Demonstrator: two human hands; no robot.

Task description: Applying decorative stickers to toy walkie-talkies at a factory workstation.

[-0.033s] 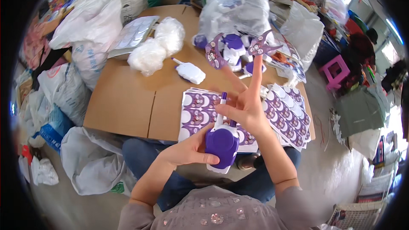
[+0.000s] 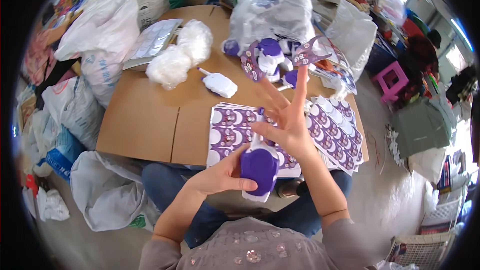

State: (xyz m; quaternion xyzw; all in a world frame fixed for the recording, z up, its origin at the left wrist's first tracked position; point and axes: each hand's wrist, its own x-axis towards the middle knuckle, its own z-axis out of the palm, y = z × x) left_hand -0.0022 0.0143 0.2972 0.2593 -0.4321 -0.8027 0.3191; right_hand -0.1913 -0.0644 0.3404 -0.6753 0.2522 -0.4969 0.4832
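Observation:
My left hand point(image 2: 227, 171) is wrapped round a toy walkie-talkie point(image 2: 258, 172), its purple side facing up and its white edge showing at the bottom. The thumb presses on the purple face. Just above the toy's top end, my right hand point(image 2: 287, 127) has its fingers spread. Two cut purple stickers cling to its fingertips, one sticker point(image 2: 252, 63) on the left and another sticker point(image 2: 309, 54) on the right. The right thumb lies by the toy's antenna point(image 2: 261, 112), partly covering it; whether they touch I cannot tell. Printed sticker sheets point(image 2: 227, 130) lie beneath the hands.
More sticker sheets point(image 2: 334, 132) fan out on the right of the cardboard-topped table point(image 2: 140, 115). A white walkie-talkie point(image 2: 220, 85) lies mid-table near bundled clear plastic point(image 2: 170, 65). Several purple and white toys spill from a large plastic bag point(image 2: 270, 10). A pink stool point(image 2: 391, 81) stands right.
The toy's top end has tipped slightly, so less of the antenna shows beside my right thumb. The whole view has shifted a little. Both hands keep nearly the same pose.

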